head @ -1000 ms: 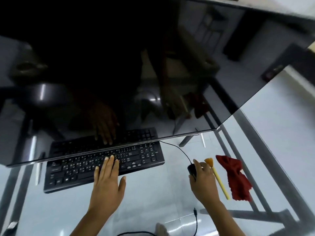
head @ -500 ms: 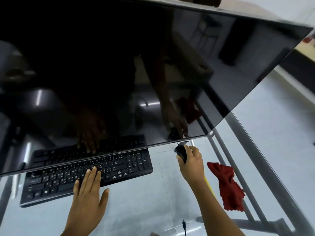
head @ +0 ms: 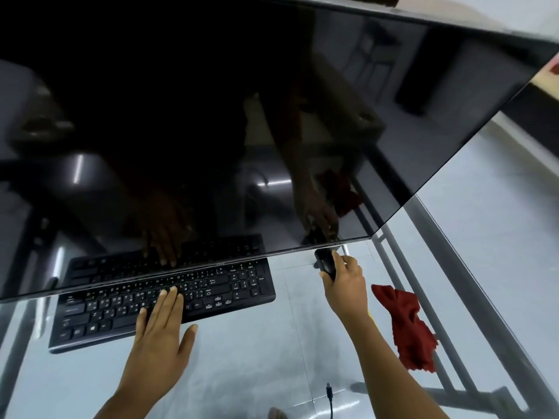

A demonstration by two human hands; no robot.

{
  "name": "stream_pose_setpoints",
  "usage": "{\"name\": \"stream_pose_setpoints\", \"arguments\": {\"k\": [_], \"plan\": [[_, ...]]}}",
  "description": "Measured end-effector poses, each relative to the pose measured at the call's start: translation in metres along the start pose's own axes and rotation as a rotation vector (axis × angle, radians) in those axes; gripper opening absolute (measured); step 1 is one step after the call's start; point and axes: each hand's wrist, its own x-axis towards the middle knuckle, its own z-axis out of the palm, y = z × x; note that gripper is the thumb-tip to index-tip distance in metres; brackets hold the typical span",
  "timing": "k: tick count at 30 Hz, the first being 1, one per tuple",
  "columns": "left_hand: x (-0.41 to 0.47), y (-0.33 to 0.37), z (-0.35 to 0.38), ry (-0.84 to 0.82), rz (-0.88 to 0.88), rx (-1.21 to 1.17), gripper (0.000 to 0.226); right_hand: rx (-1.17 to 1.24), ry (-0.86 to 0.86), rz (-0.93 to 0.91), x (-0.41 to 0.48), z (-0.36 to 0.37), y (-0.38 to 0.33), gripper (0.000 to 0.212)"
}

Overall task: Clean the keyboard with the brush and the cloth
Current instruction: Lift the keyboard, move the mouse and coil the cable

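One keyboard (head: 230, 288), long axis left-right, left grip (head: 158, 337) spread on it, right grip (head: 344, 285) clutching mouse (head: 325, 263).

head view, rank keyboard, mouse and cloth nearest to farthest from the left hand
1. keyboard, under the left hand's fingers
2. mouse, to the right, gripped by the right hand
3. cloth, farthest right, past that hand

We rest our left hand (head: 160, 334) flat on the black keyboard (head: 230, 285), fingers straight over its keys. Our right hand (head: 344, 282) grips the mouse (head: 325, 264) at the monitor (head: 272, 116)'s lower edge, at three o'clock from the keyboard, and the red cloth (head: 405, 325) lies at four o'clock from that hand.
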Motion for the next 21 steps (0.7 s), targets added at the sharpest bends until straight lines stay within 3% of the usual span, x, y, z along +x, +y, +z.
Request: {"name": "stream_pose_setpoints", "arguments": {"k": [4,7,10,14,17,21], "plan": [[-0.004,-0.006,-0.009,0.062,-0.014,0.010,0.076,-0.009,0.103,-0.060,-0.019,-0.005,-0.011,0.046],[-0.009,-0.016,-0.017,0.081,-0.075,-0.023,0.080,0.070,0.105,-0.214,-0.048,0.002,-0.041,0.040],[-0.022,-0.034,-0.028,0.104,-0.170,-0.066,0.078,0.180,-0.001,-0.427,-0.089,0.018,-0.102,0.040],[-0.051,-0.067,-0.047,0.222,-0.277,-0.067,0.049,0.211,-0.168,-0.713,-0.136,0.035,-0.192,0.043],[-0.083,-0.094,-0.061,0.270,-0.485,0.004,0.039,0.232,-0.243,-0.814,-0.155,0.037,-0.246,0.044],[-0.126,-0.120,-0.064,0.160,-0.811,0.006,0.036,0.226,-0.276,-0.886,-0.169,0.035,-0.285,0.043]]}}
